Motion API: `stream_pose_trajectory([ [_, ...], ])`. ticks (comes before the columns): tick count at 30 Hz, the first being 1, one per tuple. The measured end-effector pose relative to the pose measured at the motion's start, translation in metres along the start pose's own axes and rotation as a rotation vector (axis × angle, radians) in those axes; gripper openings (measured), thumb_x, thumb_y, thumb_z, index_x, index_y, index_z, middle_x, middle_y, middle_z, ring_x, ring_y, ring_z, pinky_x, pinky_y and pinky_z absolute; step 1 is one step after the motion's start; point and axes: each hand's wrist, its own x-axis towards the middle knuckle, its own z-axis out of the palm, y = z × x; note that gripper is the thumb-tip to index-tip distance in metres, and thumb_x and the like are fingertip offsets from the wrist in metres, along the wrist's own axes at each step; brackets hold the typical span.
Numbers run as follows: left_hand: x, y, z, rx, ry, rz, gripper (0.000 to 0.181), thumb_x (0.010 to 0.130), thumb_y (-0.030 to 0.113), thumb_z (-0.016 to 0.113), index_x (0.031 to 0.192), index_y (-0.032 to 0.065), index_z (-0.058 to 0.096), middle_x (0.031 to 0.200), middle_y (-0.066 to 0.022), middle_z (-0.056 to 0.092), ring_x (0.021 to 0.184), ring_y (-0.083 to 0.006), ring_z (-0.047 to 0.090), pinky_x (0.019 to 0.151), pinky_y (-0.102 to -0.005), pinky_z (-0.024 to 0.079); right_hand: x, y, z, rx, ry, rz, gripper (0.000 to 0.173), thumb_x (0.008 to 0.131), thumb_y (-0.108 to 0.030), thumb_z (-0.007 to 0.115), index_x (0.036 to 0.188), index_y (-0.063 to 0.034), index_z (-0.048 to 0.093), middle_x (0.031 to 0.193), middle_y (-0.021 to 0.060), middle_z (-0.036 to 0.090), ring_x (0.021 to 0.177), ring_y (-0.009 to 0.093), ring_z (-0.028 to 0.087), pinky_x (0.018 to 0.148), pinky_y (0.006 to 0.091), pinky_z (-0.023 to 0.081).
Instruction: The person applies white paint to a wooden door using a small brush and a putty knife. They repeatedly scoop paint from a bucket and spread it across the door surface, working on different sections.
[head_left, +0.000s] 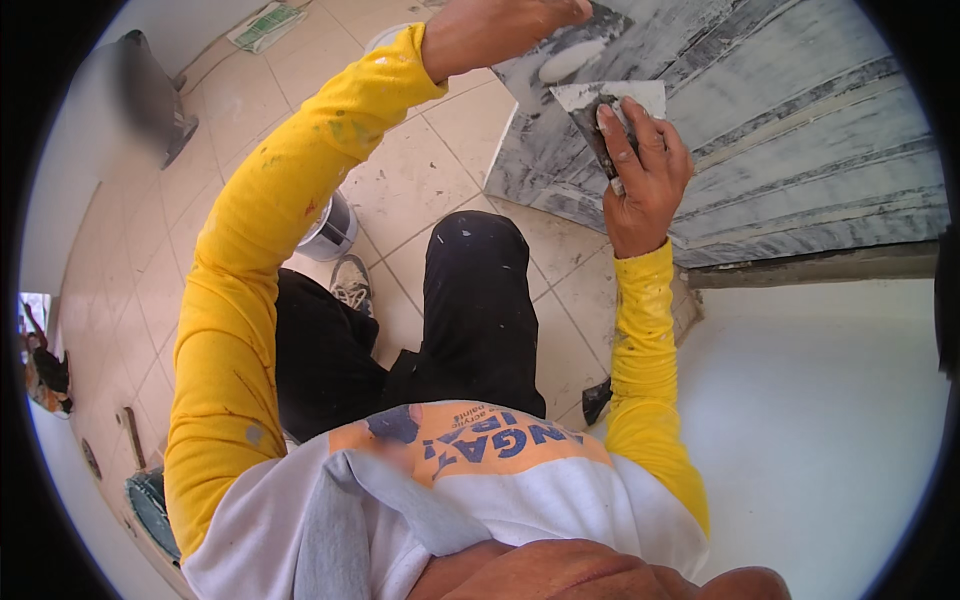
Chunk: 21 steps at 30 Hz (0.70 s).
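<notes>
My right hand (646, 169) grips a putty knife (600, 112), its wide, flared blade smeared with white filler. The blade is over a large grooved panel (795, 142), grey and dark, streaked with white filler. At the top edge, my left hand (504, 34) is closed on what looks like a flat dark scraper (600, 26); its handle is hidden by the fingers. A lump of white filler (574, 60) sits by that scraper's edge, close to the putty knife. Whether the lump rests on the scraper or the panel I cannot tell.
A bucket (334, 229) stands by my shoe (351, 283) on the tiled floor (420, 180). A white wall (795, 420) rises on my right. Far left are a printed packet (266, 28), a partly blurred dark object (150, 97) and a dark green container (146, 502).
</notes>
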Motion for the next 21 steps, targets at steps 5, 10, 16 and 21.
stream_pose_trajectory([
  [5, 0.005, -0.012, 0.017, 0.411, 0.082, 0.596, 0.024, 0.095, 0.018, 0.056, 0.084, -0.0025, 0.062, 0.062, -0.0154, 0.054, 0.053, -0.0244, 0.044, 0.053, -0.0371, 0.041, -0.002, -0.012, 0.023, 0.066, -0.024, 0.013, 0.073, 0.059, 0.007, 0.058, 0.125, -0.0240, 0.066, 0.132, 0.0009, 0.058, 0.111, 0.028, 0.049, 0.095, 0.0420, 0.035],
  [10, 0.006, -0.015, -0.014, -0.004, 0.007, 0.002, 0.029, 0.100, 0.023, 0.053, 0.088, -0.0004, 0.065, 0.071, -0.0078, 0.061, 0.061, -0.0168, 0.049, 0.059, -0.0356, 0.043, -0.091, -0.003, 0.074, 0.472, -0.042, 0.322, 0.056, 0.075, 0.002, 0.061, 0.129, -0.0159, 0.062, 0.131, 0.0065, 0.059, 0.113, 0.029, 0.053, 0.100, 0.0381, 0.040],
  [16, 0.021, -0.049, 0.019, -1.021, 0.129, -0.220, 0.033, 0.098, 0.023, 0.057, 0.115, -0.0055, 0.060, 0.105, -0.0033, 0.068, 0.092, -0.0105, 0.062, 0.085, -0.0263, 0.049, -0.251, 0.037, 0.171, 0.704, 0.272, 1.404, 0.046, 0.094, -0.016, 0.060, 0.137, -0.0038, 0.052, 0.136, 0.0176, 0.055, 0.119, 0.028, 0.056, 0.101, 0.0316, 0.041],
  [21, 0.035, -0.054, 0.035, -1.290, -0.190, -0.317, 0.031, 0.098, 0.023, 0.057, 0.117, -0.0012, 0.061, 0.108, -0.0063, 0.069, 0.094, -0.0140, 0.066, 0.086, -0.0296, 0.053, -0.239, 0.066, 0.195, 0.472, 0.535, 1.326, 0.049, 0.096, -0.012, 0.053, 0.143, -0.0011, 0.042, 0.142, 0.0200, 0.049, 0.129, 0.031, 0.049, 0.107, 0.0340, 0.037],
])
